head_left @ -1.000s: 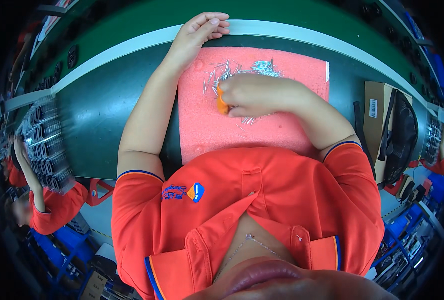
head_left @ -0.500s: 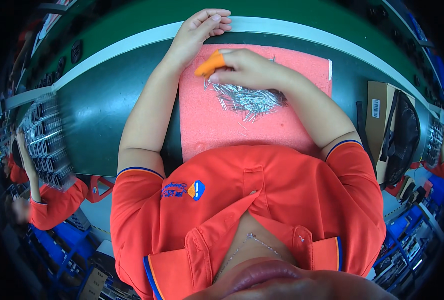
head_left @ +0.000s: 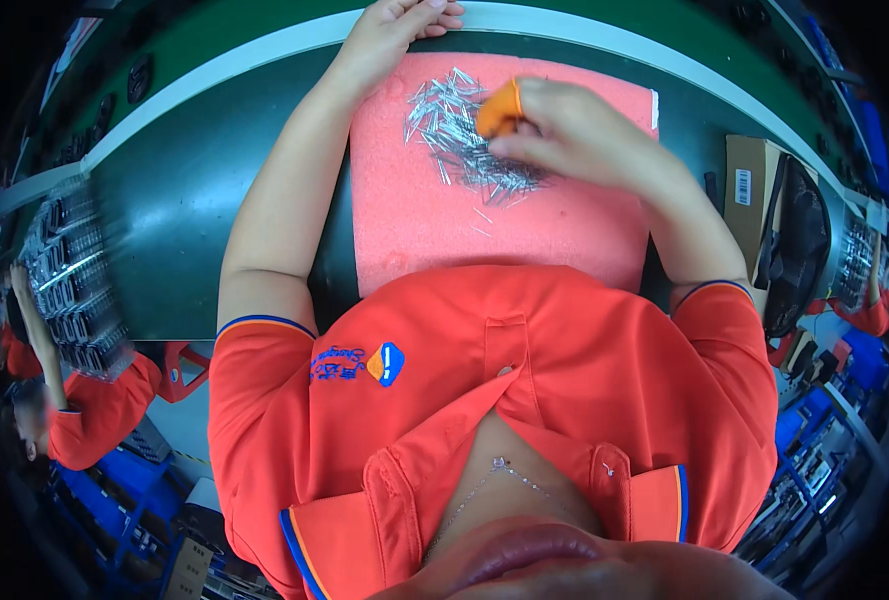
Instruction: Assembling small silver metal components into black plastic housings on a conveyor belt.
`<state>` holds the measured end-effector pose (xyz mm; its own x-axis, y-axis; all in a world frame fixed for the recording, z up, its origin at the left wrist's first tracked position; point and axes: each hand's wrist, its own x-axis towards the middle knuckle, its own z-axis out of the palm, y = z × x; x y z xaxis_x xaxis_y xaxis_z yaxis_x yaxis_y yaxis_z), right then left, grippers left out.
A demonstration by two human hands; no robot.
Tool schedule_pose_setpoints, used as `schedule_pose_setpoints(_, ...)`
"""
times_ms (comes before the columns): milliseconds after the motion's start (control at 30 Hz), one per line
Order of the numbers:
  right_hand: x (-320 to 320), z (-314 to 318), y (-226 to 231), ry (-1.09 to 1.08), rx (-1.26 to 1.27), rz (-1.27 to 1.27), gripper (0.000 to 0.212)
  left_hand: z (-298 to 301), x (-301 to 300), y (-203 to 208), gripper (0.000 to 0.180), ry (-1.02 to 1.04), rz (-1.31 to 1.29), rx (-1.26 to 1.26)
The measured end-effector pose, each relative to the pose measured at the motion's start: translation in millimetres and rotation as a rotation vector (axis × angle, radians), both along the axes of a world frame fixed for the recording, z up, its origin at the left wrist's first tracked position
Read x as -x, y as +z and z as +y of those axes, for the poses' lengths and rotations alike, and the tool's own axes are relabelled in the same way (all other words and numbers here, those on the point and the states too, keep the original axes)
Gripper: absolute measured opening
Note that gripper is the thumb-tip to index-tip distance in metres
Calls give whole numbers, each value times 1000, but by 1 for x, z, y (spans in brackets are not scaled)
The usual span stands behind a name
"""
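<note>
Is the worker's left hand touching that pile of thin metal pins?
Apart. The head view shows the left hand at the pale strip, with bare pink foam plainly visible between it and the metal pins.

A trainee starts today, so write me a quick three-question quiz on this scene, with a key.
1. Which hand wears the orange cot?
2. True or false: the metal pins lie loose and jumbled on the pink pad.
3. Which of these is to the right of the pad?
A) a red bottle
B) a brown carton
C) a white mug

Key:
1. The right hand.
2. True.
3. B.
</note>
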<state>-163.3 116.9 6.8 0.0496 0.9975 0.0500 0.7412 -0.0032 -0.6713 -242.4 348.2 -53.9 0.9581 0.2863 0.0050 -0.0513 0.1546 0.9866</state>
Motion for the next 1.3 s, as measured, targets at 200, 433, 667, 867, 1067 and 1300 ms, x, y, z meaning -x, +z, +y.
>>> schedule_pose_setpoints(200, 69, -48, -12, -6, 194, -74, 35, 0, 1, -1, 26, -1, -32, -54)
schedule_pose_setpoints(433, 98, -46, -27, -211, 125, -265, 25, 2, -1, -9, 25, -4, -63, -85)
schedule_pose_setpoints(667, 102, -36, -25, -239, 39, -428, 17, -2, 1, -4, 25, -3, -57, -106)
schedule_pose_setpoints(867, 90, -32, -26, -130, 56, -430, 15, 0, 4, -1, 29, 31, -21, -271)
schedule_pose_setpoints(1067, 40, 1, -10, -224, 8, -115, 18, -1, 7, 3, 29, 44, 2, -232)
schedule_pose_setpoints(1300, -17, 51, -26, -233, 72, 39, 22, 1, 5, 2, 29, 20, -12, -116)
